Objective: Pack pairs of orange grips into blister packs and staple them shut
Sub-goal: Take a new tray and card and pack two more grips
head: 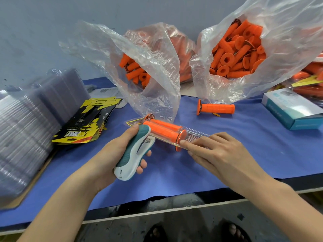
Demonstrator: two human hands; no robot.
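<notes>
Lying apparently under right hand (218, 152): pack (166, 132).

The left forearm (70, 198) and the right forearm (272, 194) are bare along all the length that shows. The left hand (120, 154) and the right hand (215, 154) are bare as well, with short, plain fingernails. Below the near edge of the tabletop (174, 180), two feet wear dark open sandals, the left sandal (155, 232) and the right sandal (232, 231), with the toes uncovered
</notes>
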